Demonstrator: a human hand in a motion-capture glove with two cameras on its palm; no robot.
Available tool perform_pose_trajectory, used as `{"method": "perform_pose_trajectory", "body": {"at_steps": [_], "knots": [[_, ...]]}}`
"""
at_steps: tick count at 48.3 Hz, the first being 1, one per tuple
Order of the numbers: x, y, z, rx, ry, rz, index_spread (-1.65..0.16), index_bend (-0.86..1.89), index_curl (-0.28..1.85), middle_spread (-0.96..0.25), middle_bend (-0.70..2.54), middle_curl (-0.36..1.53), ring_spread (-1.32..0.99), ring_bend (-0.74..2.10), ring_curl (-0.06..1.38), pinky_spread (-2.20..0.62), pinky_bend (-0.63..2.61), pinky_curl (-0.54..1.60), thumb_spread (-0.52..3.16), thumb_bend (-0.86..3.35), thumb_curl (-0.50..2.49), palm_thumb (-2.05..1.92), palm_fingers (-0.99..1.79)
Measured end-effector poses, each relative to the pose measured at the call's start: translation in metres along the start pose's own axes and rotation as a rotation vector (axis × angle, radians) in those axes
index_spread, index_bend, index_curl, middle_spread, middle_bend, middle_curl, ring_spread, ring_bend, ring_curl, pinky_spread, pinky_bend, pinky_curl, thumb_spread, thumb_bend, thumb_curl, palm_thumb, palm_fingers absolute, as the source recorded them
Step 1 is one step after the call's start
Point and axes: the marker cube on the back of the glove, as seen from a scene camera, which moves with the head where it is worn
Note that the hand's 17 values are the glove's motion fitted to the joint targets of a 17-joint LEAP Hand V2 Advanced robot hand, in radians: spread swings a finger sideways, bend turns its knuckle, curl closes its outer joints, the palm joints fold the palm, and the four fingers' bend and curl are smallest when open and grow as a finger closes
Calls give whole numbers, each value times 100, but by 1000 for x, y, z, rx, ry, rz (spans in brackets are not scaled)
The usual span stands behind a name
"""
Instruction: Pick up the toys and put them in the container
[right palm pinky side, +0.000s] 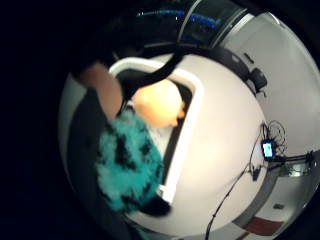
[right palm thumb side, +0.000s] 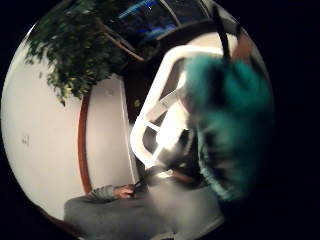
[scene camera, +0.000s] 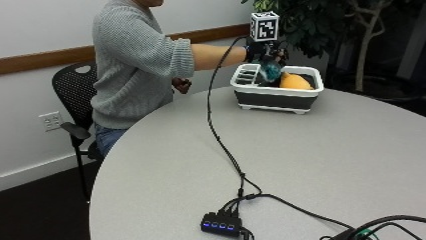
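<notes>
In the outside view my gloved right hand (scene camera: 264, 54) hangs over the near end of the white container (scene camera: 253, 91) at the table's far side. It grips a furry teal and black toy (scene camera: 271, 70), held just above the container's rim. The toy fills much of both palm views, teal fur with black patches (right palm pinky side: 127, 160) (right palm thumb side: 227, 125). An orange rounded toy (scene camera: 295, 81) lies inside the container, also seen below the palm (right palm pinky side: 157, 102). The container's white rim (right palm pinky side: 187, 130) (right palm thumb side: 150, 117) shows beneath the teal toy.
The round grey table (scene camera: 299, 160) stretches wide in front of the container. A black cable (scene camera: 219, 140) runs from the hand across the table to a small hub with blue lights (scene camera: 219, 222) near the front edge. A chair (scene camera: 73, 95) and a plant (scene camera: 319, 20) stand behind.
</notes>
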Motion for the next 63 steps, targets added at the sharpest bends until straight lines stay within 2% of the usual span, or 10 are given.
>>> {"method": "perform_pose_trajectory", "body": {"at_steps": [4, 6, 9, 14, 21, 32, 38, 44, 53, 63], "knots": [[-14, 11, 5, -78, -121, -190, -36, 33, 94, -25, 55, 80, -43, 82, 70, -22, 103, 56, 97, -12, 80, 19, -19], [-11, 13, 7, -85, -90, -140, -38, 27, 87, -24, 39, 73, -37, 65, 65, -16, 105, 53, 102, -11, 74, 10, -35], [1, 12, 8, -69, 4, -15, -39, 20, 79, -22, 26, 66, -32, 48, 56, -10, 103, 49, 108, -8, 68, 2, -29], [-9, 26, -5, -48, -194, -194, -40, 15, 70, -20, 14, 58, -26, 34, 48, -3, 97, 45, 115, -5, 60, -4, -21], [16, 54, -12, -37, -203, -199, -40, 15, 64, -19, 13, 51, -20, 27, 44, 2, 91, 42, 121, -4, 52, -5, -15], [164, 144, -24, 29, 103, -85, -40, 16, 56, -18, 15, 43, -16, 24, 42, 5, 86, 39, 126, -4, 42, -5, -9], [212, 194, -48, 45, -111, 57, -40, 17, 54, -18, 15, 41, -15, 24, 42, 5, 84, 38, 128, -4, 38, -5, -7], [242, 229, -57, 65, -112, 98, -40, 19, 53, -18, 16, 39, -14, 22, 41, 6, 82, 37, 129, -4, 36, -4, -4], [236, 282, -48, 77, -89, 65, -40, 19, 51, -18, 16, 36, -14, 22, 41, 6, 80, 36, 130, -3, 33, -4, -3], [189, 391, -6, 105, -146, 21, -40, 20, 50, -17, 16, 34, -13, 20, 41, 6, 79, 35, 132, -3, 31, -3, -2]]}}
